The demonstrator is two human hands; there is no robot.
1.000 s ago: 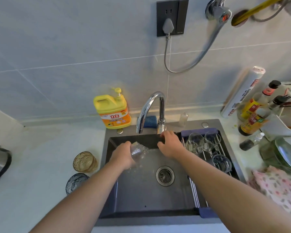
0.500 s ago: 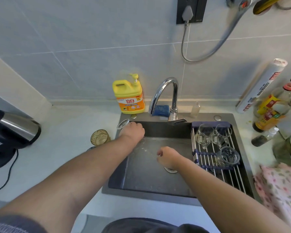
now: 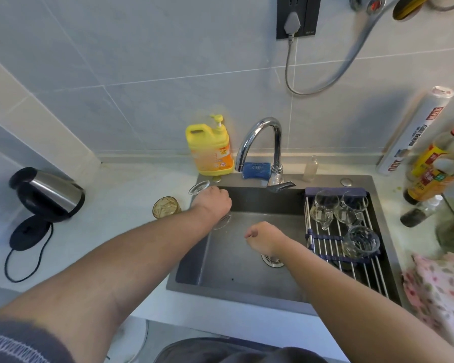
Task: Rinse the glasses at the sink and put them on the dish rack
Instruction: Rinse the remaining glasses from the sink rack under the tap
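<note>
My left hand (image 3: pixel 212 203) grips a clear glass (image 3: pixel 199 187) over the sink's back left corner. The glass is tipped, its base up and to the left and its mouth down toward the basin. My right hand (image 3: pixel 264 238) hovers over the middle of the dark sink (image 3: pixel 247 281), fingers curled in and holding nothing. A roll-up dish rack (image 3: pixel 325 237) spans the sink's right side and carries three clear glasses (image 3: pixel 323 208) (image 3: pixel 351 209) (image 3: pixel 361 242). An amber glass (image 3: pixel 165 206) stands on the counter left of the sink.
The chrome faucet (image 3: pixel 262 137) arches over the sink's back edge, with a blue sponge (image 3: pixel 256 170) behind it. A yellow detergent bottle (image 3: pixel 210 150) stands at the back left. A kettle (image 3: pixel 47 195) sits far left. Sauce bottles (image 3: pixel 430 169) and a floral cloth (image 3: pixel 440 286) crowd the right.
My right hand came off the faucet handle and dropped over the basin. My left hand carried the glass from under the spout to the sink's back left corner and tipped it.
</note>
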